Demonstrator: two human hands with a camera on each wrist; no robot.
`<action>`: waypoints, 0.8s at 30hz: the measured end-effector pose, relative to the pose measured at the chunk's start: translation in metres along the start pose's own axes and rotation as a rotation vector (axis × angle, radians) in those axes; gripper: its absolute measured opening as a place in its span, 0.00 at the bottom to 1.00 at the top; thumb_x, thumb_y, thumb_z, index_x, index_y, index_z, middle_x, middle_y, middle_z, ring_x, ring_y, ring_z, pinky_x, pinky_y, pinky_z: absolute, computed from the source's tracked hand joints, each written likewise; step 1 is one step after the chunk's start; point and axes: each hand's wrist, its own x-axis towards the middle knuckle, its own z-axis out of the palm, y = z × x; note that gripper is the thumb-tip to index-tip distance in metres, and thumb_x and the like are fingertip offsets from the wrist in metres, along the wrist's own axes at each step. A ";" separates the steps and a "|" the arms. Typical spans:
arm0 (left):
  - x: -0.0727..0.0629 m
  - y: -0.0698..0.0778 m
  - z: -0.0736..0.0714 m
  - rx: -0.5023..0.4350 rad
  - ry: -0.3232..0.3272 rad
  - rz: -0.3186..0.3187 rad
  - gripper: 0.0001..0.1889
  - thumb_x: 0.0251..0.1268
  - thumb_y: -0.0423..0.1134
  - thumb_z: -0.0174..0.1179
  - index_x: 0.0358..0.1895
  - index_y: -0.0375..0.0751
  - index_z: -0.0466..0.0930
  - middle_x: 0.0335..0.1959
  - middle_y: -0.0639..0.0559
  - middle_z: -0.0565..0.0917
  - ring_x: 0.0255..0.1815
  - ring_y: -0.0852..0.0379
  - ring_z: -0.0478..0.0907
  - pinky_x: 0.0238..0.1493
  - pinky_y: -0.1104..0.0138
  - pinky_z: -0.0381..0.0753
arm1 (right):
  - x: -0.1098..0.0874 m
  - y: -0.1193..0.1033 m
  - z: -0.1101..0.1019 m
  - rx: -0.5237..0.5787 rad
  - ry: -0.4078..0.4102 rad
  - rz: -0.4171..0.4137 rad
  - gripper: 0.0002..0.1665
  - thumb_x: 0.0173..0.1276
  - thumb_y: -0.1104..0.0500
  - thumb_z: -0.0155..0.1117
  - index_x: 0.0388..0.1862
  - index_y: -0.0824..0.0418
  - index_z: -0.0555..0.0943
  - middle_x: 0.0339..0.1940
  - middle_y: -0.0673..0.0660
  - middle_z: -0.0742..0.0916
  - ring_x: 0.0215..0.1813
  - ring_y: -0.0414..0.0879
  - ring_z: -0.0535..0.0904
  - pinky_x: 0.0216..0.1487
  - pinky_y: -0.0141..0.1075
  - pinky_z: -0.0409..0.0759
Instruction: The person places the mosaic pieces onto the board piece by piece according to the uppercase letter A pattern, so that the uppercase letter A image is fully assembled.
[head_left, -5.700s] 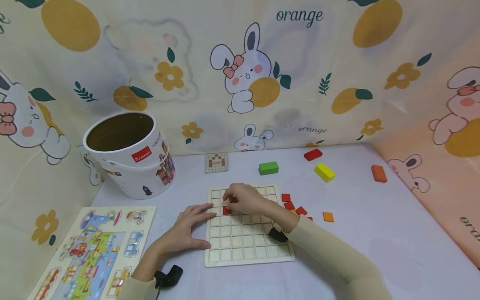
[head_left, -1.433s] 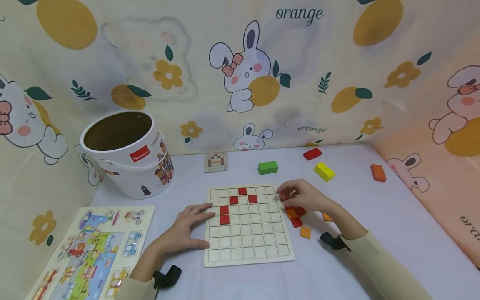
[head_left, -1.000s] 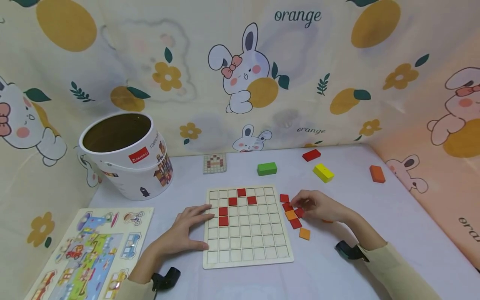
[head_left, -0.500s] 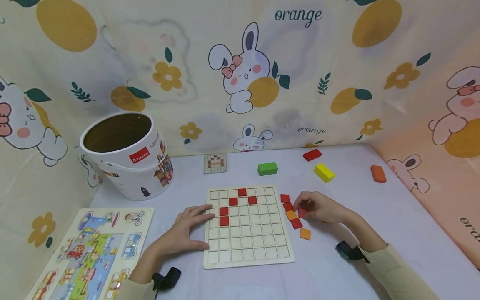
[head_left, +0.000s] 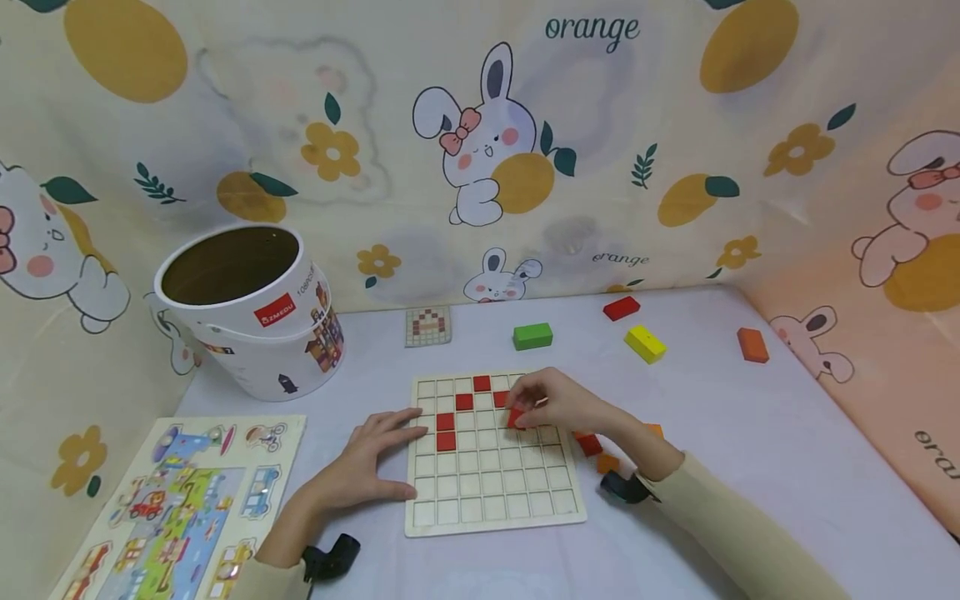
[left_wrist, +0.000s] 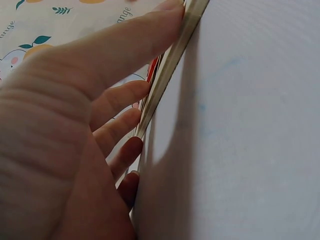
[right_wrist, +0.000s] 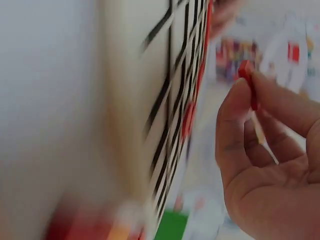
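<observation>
A cream grid board (head_left: 491,492) lies on the white cloth, with several red square tiles set in its cells, one being the top red tile (head_left: 482,383). My left hand (head_left: 363,467) rests against the board's left edge with fingers spread and fairly straight; in the left wrist view the thumb and fingertips touch the board's rim (left_wrist: 172,57). Over the board's upper right part, my right hand (head_left: 562,406) pinches a red square tile (right_wrist: 246,72) between thumb and index finger, just above the cells. Whether that tile touches the board cannot be told.
Loose red and orange tiles (head_left: 607,463) lie right of the board, partly behind the right forearm. Behind stand a pattern card (head_left: 428,327), green block (head_left: 532,336), yellow block (head_left: 645,343), red block (head_left: 621,308) and orange block (head_left: 752,345). A white bucket (head_left: 255,354) and picture puzzle (head_left: 180,500) are left.
My right hand has picked a red tile from the loose ones and carried it left over the board. Compared with the earliest frame, more red tiles lie in the grid. My left hand stays put.
</observation>
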 end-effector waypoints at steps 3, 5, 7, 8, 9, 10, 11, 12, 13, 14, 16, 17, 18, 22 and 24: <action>0.001 0.000 0.000 -0.002 0.000 0.004 0.43 0.45 0.60 0.76 0.68 0.52 0.75 0.77 0.51 0.62 0.74 0.43 0.56 0.66 0.36 0.54 | 0.024 -0.011 0.022 0.004 -0.052 -0.041 0.10 0.61 0.71 0.69 0.43 0.68 0.84 0.34 0.54 0.85 0.36 0.43 0.77 0.41 0.32 0.79; 0.001 0.000 -0.001 -0.004 -0.004 0.003 0.43 0.45 0.60 0.76 0.68 0.52 0.75 0.77 0.52 0.62 0.74 0.44 0.56 0.66 0.36 0.54 | 0.036 -0.017 0.036 0.006 -0.088 -0.057 0.11 0.61 0.73 0.68 0.43 0.67 0.85 0.35 0.53 0.86 0.36 0.42 0.78 0.41 0.32 0.80; 0.001 0.000 -0.001 -0.005 -0.006 0.001 0.43 0.45 0.60 0.76 0.68 0.52 0.75 0.77 0.52 0.62 0.74 0.44 0.56 0.66 0.36 0.54 | 0.044 -0.023 0.047 0.003 -0.117 -0.065 0.12 0.60 0.74 0.67 0.42 0.66 0.86 0.36 0.53 0.86 0.35 0.41 0.78 0.41 0.32 0.80; 0.000 0.000 -0.001 -0.007 -0.007 0.001 0.43 0.45 0.60 0.76 0.68 0.51 0.75 0.77 0.52 0.61 0.74 0.44 0.56 0.67 0.36 0.54 | 0.047 -0.025 0.052 -0.002 -0.128 -0.072 0.12 0.60 0.74 0.67 0.42 0.65 0.86 0.35 0.52 0.86 0.35 0.41 0.78 0.41 0.32 0.80; 0.000 0.000 -0.001 -0.007 -0.007 0.001 0.42 0.45 0.59 0.76 0.68 0.51 0.75 0.77 0.52 0.62 0.74 0.44 0.56 0.67 0.36 0.54 | 0.049 -0.027 0.056 -0.007 -0.137 -0.076 0.12 0.60 0.74 0.67 0.41 0.64 0.86 0.35 0.51 0.86 0.36 0.41 0.78 0.41 0.32 0.80; 0.000 0.000 -0.001 -0.007 -0.006 0.002 0.42 0.45 0.59 0.76 0.68 0.51 0.75 0.77 0.52 0.62 0.74 0.44 0.56 0.67 0.36 0.53 | 0.051 -0.030 0.060 -0.011 -0.144 -0.074 0.12 0.60 0.74 0.68 0.41 0.64 0.86 0.35 0.51 0.87 0.36 0.41 0.78 0.41 0.32 0.80; 0.000 0.000 -0.001 -0.008 -0.005 0.004 0.42 0.45 0.59 0.76 0.68 0.51 0.75 0.77 0.52 0.62 0.74 0.44 0.56 0.67 0.36 0.53 | 0.052 -0.032 0.063 -0.017 -0.152 -0.076 0.12 0.59 0.74 0.68 0.41 0.63 0.87 0.34 0.51 0.86 0.36 0.40 0.78 0.40 0.32 0.80; 0.000 0.000 -0.002 -0.010 -0.003 0.008 0.42 0.45 0.59 0.76 0.68 0.50 0.75 0.77 0.52 0.62 0.74 0.44 0.56 0.67 0.36 0.53 | 0.054 -0.033 0.066 -0.030 -0.156 -0.078 0.12 0.59 0.74 0.68 0.40 0.62 0.87 0.33 0.50 0.86 0.35 0.40 0.78 0.39 0.31 0.79; 0.000 0.000 -0.002 -0.012 -0.001 0.012 0.43 0.45 0.59 0.76 0.68 0.50 0.75 0.77 0.52 0.62 0.74 0.44 0.56 0.67 0.36 0.53 | 0.054 -0.034 0.068 -0.038 -0.160 -0.075 0.12 0.59 0.74 0.69 0.39 0.62 0.87 0.32 0.49 0.85 0.34 0.39 0.78 0.38 0.31 0.79; 0.000 0.001 -0.002 -0.017 -0.001 0.014 0.43 0.45 0.59 0.76 0.68 0.50 0.75 0.77 0.52 0.62 0.74 0.44 0.56 0.67 0.36 0.53 | 0.055 -0.034 0.071 -0.045 -0.165 -0.072 0.12 0.58 0.74 0.70 0.39 0.62 0.87 0.30 0.49 0.85 0.33 0.39 0.77 0.37 0.30 0.78; 0.000 0.000 -0.002 -0.021 0.000 0.019 0.43 0.45 0.59 0.76 0.68 0.50 0.75 0.77 0.52 0.62 0.74 0.44 0.56 0.66 0.36 0.53 | 0.055 -0.035 0.074 -0.061 -0.173 -0.065 0.12 0.57 0.74 0.71 0.38 0.62 0.87 0.27 0.48 0.83 0.31 0.38 0.76 0.35 0.29 0.77; 0.000 0.000 -0.002 -0.022 0.000 0.022 0.43 0.45 0.59 0.76 0.68 0.51 0.75 0.77 0.52 0.62 0.74 0.45 0.56 0.66 0.36 0.53 | 0.054 -0.036 0.076 -0.071 -0.175 -0.063 0.12 0.57 0.74 0.72 0.38 0.62 0.87 0.26 0.48 0.83 0.30 0.38 0.75 0.34 0.29 0.76; 0.000 0.000 -0.002 -0.028 0.000 0.023 0.43 0.45 0.59 0.76 0.68 0.51 0.75 0.77 0.52 0.62 0.74 0.45 0.56 0.66 0.36 0.53 | 0.054 -0.036 0.077 -0.080 -0.176 -0.061 0.12 0.57 0.74 0.72 0.37 0.62 0.87 0.24 0.47 0.82 0.30 0.37 0.74 0.33 0.28 0.76; 0.000 0.000 -0.002 -0.032 0.002 0.027 0.43 0.45 0.59 0.76 0.68 0.51 0.75 0.77 0.52 0.62 0.74 0.45 0.56 0.67 0.37 0.53 | 0.052 -0.038 0.078 -0.103 -0.176 -0.052 0.11 0.57 0.73 0.73 0.37 0.61 0.87 0.24 0.47 0.81 0.29 0.37 0.73 0.32 0.28 0.75; -0.001 -0.001 -0.002 -0.032 0.002 0.030 0.43 0.45 0.59 0.76 0.68 0.51 0.75 0.77 0.52 0.62 0.74 0.45 0.56 0.67 0.37 0.53 | 0.052 -0.039 0.078 -0.120 -0.168 -0.052 0.11 0.58 0.72 0.73 0.38 0.61 0.87 0.25 0.48 0.82 0.30 0.37 0.73 0.33 0.28 0.75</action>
